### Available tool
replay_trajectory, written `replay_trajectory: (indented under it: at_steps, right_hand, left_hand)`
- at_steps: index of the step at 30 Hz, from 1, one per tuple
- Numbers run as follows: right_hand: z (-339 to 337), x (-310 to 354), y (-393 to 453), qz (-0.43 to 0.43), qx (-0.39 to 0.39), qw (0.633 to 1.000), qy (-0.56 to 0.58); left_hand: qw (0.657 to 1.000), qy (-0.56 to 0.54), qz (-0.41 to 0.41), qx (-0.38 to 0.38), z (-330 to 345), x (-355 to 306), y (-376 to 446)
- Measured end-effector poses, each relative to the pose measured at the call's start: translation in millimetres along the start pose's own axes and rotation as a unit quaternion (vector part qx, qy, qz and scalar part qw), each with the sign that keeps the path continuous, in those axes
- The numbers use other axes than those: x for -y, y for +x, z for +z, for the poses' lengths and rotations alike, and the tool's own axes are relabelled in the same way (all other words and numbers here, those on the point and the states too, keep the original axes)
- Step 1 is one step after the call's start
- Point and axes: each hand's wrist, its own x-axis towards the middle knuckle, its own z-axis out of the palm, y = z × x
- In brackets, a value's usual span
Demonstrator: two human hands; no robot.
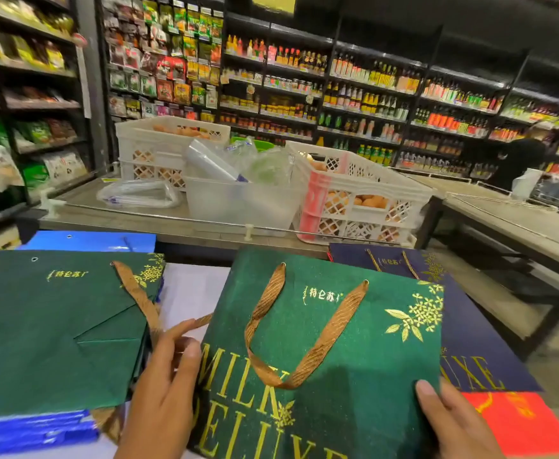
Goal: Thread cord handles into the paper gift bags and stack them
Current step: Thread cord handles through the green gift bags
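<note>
Green bag (354,342) threaded, handle (304,329) in — my left hand (162,392) and right hand (453,422) pinch its 2 edges. Next, I judge: lay it on the right-hand stack (490,342).

White table (190,286), green bag stack (49,332) left, navy bag (470,326) right

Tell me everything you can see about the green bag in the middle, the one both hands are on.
The green bag is flat, folded paper with a matte dark green face, tilted slightly. Gold print reads MILK DELUXE, with gold leaves and small white script near the top. A brown ribbon handle runs from two top eyelets and droops in a loop across its face. The left hand holds its left edge, the right hand its lower right. It overlaps a navy bag.
</note>
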Motion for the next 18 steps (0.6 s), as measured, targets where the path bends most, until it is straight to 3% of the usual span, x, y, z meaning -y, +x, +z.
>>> replay_trajectory:
  at_steps: [1, 3, 7, 12, 16, 18]
  right_hand:
    - [-6, 15, 5, -0.014, 0.048, 0.999, 0.022]
    - [-15, 17, 5, 0.015, 0.069, 0.998, 0.001]
    - [-27, 13, -1, 0.017, 0.064, 0.997, 0.028]
    - [-43, 17, 7, -0.023, 0.063, 0.998, 0.009]
    - [-71, 39, 32, -0.051, 0.064, 0.997, 0.011]
    - [-81, 55, 55, -0.060, 0.061, 0.996, -0.005]
  left_hand:
    - [1.000, 0.016, 0.005, -0.002, 1, -2, -1]
    - [0.999, 0.038, 0.005, 0.003, 3, -2, 0]
    - [0.998, 0.059, -0.012, 0.018, 6, -4, 2]
    - [0.993, 0.050, -0.043, 0.095, 8, -11, 2]
    - [0.990, 0.074, 0.029, 0.113, 32, -43, 1]
    - [0.984, 0.076, 0.041, 0.158, 48, -59, 3]
